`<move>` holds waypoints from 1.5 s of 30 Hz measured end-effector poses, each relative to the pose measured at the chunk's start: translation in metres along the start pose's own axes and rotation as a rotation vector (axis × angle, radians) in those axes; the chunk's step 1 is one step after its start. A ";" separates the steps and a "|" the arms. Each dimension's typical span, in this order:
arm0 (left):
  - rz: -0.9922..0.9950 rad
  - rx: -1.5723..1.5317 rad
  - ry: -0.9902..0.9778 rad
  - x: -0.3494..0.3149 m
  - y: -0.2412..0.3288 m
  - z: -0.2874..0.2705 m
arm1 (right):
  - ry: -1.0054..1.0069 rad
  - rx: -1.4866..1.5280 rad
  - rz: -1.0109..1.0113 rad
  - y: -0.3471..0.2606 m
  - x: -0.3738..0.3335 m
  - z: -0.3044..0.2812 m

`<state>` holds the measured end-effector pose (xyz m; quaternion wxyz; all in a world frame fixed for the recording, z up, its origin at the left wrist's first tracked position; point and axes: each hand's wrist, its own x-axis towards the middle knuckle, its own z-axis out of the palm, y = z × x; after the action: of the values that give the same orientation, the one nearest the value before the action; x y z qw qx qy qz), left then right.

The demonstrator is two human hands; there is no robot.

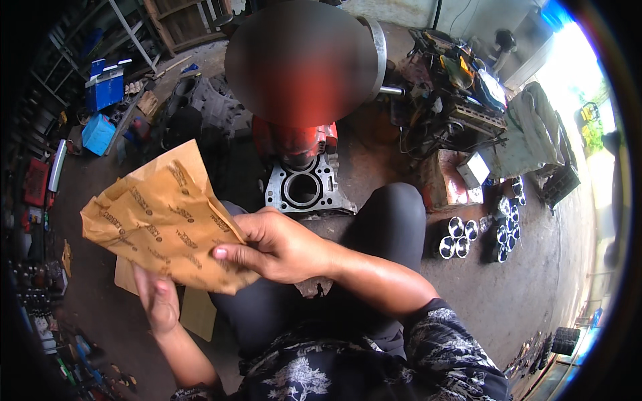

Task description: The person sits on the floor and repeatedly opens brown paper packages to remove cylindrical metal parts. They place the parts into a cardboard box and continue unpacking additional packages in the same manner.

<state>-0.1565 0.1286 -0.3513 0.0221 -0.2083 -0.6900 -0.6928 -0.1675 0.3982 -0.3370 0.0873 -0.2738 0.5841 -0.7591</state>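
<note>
A crumpled brown paper sheet or wrapper [157, 220] with dark print slants across the left of the head view. My right hand [277, 244] pinches its right edge, thumb on the near face. Below the paper's lower edge is my left hand [160, 304], palm turned up. Its thumb and part of a finger show; the other fingers are hidden behind the paper. Flat tan cardboard [198, 314] shows beside and behind this hand; whether the hand holds it is unclear. Beyond my knees lies a grey metal engine block [314, 190] with a round bore, under a red machine [294, 137].
Shiny metal cylinder sleeves [458, 235] stand in groups on the floor at right. A cluttered bench [461, 100] with parts stands behind them. At left are blue boxes [105, 87], a dark engine casting [200, 103] and racks of tools. A blurred patch hides the machine's top.
</note>
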 end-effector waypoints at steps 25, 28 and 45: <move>-0.022 0.342 -0.218 0.004 0.021 0.013 | -0.035 0.404 0.355 0.031 0.005 -0.050; -0.141 -0.019 -0.064 0.003 0.016 0.017 | 0.008 0.148 0.224 0.033 0.006 -0.040; -0.186 0.070 0.363 0.010 -0.027 0.032 | 0.124 0.114 0.332 0.049 0.007 -0.028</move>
<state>-0.1661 0.1639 -0.3752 0.0894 -0.0145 -0.7146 -0.6937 -0.1970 0.4033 -0.3856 0.1904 -0.1212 0.5816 -0.7815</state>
